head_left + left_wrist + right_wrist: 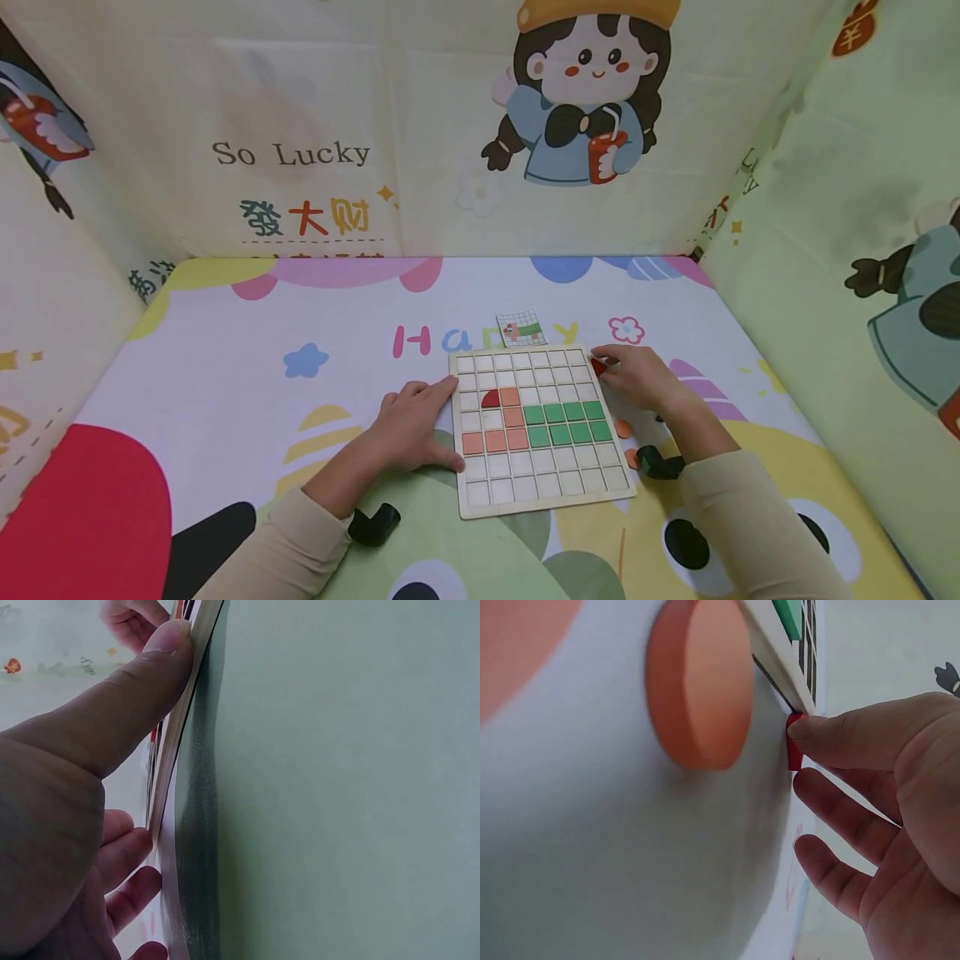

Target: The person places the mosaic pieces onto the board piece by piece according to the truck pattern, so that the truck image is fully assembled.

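A wooden grid board (547,482) lies on the table, with green square tiles (564,423), salmon square tiles (495,441) and a red quarter-round tile (491,399) in its cells. My left hand (408,429) rests against the board's left edge, thumb and fingers spread. At the upper right corner of the board, my right hand (637,375) pinches a red piece (795,741) between thumb and forefinger; its shape is partly hidden. Beyond the board's far edge lies a small pattern card (521,328) showing a coloured grid figure.
Orange round pieces (623,429) lie beside the board's right edge, below my right hand; one orange disc (705,682) looms close in the right wrist view. Black wrist devices (375,525) sit at both cuffs. Printed cloth walls (420,125) enclose the patterned table.
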Available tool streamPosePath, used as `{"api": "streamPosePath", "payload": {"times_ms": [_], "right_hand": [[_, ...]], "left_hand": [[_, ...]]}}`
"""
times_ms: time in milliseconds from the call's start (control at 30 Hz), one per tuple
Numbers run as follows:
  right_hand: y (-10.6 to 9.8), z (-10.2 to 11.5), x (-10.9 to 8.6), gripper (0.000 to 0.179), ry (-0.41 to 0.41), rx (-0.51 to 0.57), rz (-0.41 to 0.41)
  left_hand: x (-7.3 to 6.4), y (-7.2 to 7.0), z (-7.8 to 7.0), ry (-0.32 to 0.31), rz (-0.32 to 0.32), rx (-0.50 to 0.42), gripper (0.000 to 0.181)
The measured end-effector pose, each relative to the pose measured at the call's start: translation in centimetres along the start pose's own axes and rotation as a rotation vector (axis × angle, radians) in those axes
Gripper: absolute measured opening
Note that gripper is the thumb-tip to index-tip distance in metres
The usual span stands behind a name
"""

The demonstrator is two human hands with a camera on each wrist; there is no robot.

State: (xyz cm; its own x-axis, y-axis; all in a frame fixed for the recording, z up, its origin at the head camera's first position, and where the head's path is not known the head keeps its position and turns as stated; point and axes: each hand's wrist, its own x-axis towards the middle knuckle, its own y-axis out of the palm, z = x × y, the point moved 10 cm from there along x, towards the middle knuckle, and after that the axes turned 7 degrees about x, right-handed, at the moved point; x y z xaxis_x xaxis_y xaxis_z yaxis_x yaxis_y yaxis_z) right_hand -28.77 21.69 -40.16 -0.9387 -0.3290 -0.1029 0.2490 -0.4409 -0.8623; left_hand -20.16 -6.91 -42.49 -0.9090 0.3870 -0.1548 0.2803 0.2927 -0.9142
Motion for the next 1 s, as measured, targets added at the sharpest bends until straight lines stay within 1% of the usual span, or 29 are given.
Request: {"api": "streamPosePath", "payload": {"times_ms": [233,467,667,1000], "right_hand": [[0.41,-0.07,0.14,0.037,0.001,0.007,0.009],[0.35,-0.30,0.19,0.037,0.025,0.034,0.004],[0.16,-0.49,0.14,0.036,0.041,0.032,-0.004],[0.19,-0.79,0.18,0.035,0.077,0.041,0.007]], "left_hand": [[-0.01,0.14,-0.05,-0.003,0.006,0.008,0.113],[-0.07,0.02,-0.11,-0.006,0.002,0.011,0.113],[-0.11,0.02,-0.11,-0.006,0.002,0.015,0.114],[-0.08,0.07,-0.05,-0.012,0.004,0.013,0.114]]}}
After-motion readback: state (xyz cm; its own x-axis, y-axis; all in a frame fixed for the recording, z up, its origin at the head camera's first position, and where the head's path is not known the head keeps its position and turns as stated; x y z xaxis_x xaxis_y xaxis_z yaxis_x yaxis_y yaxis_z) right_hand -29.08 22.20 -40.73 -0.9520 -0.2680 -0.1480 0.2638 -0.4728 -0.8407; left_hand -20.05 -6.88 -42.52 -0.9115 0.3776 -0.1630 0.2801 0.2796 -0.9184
